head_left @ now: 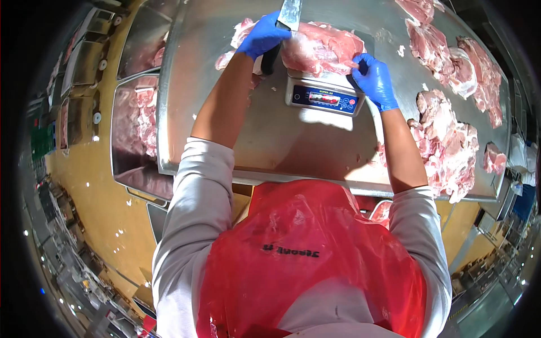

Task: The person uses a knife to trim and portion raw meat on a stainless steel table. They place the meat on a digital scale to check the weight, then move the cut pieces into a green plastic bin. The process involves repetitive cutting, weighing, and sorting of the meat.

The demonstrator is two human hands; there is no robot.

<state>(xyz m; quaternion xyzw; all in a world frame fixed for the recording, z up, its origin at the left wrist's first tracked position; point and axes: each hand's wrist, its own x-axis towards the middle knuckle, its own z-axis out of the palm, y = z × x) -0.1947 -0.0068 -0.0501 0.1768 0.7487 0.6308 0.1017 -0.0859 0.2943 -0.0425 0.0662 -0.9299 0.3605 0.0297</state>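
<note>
A slab of raw pink meat (322,49) lies across the top of a small white digital scale (324,97) with a blue panel. My left hand (265,37), in a blue glove, is closed round the dark handle of a knife (290,13). The blade points away from me, and the hand sits against the meat's left end. At the meat's right edge my right hand (374,80), gloved in blue too, pinches the slab between thumb and fingers. The scale's platform is mostly hidden under the meat.
The scale stands on a steel table (265,141). More meat pieces (445,143) are piled at the right, others (451,59) at the far right. Behind my left hand lie trimmings (224,59). A steel tub (127,160) holding meat stands beyond the table's left edge.
</note>
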